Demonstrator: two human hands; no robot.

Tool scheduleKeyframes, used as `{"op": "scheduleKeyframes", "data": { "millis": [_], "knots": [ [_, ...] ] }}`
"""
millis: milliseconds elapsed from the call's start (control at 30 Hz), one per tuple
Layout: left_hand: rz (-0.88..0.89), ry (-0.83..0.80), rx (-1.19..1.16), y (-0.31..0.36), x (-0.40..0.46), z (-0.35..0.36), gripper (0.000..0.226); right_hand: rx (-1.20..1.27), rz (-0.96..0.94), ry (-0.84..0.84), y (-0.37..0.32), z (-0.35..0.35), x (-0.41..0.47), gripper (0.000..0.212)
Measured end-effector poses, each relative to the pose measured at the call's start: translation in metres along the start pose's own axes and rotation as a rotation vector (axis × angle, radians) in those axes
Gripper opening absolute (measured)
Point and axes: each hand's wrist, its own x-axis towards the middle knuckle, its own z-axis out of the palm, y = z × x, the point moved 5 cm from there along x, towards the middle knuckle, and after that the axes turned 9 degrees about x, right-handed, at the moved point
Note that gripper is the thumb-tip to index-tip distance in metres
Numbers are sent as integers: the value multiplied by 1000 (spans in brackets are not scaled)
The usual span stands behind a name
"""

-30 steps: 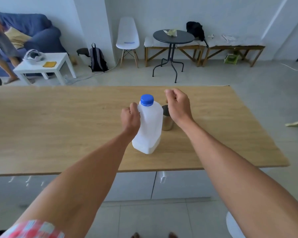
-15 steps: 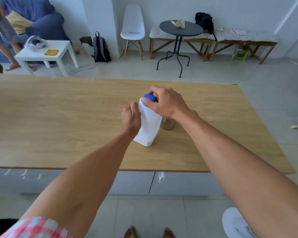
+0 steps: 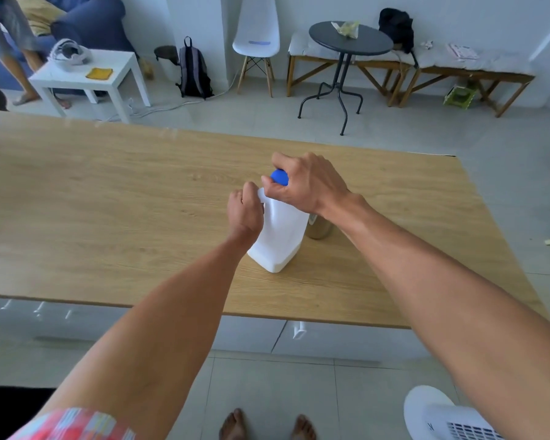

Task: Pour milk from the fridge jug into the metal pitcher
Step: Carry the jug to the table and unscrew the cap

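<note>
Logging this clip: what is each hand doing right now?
Left hand: grips the side of the milk jug.
Right hand: fingers curled round the blue cap.

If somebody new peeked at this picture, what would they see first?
First, the white plastic milk jug standing mid-way along the long wooden table, with the right hand gripping its round blue cap and the left hand holding its handle side. Just right of it, half hidden, stands the small metal pitcher.
</note>
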Motion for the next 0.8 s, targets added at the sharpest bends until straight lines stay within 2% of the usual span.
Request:
{"op": "scheduleKeyframes", "data": {
  "millis": [267,433,567,700,800],
  "knots": [
    [58,15,-8,0,10,0,31,66,-138,-88,5,-1,12,37],
    [87,11,11,7,7,0,26,74,-184,-74,5,-3,13,35],
    [75,10,-3,5,10,1,28,81,-175,-91,7,-1,16,35],
    [50,-8,22,7,11,1,18,105,-173,-113,7,0,20,36],
    [54,-60,-6,4,16,2,26,124,-174,-103,9,-1,21,37]
  ]
}}
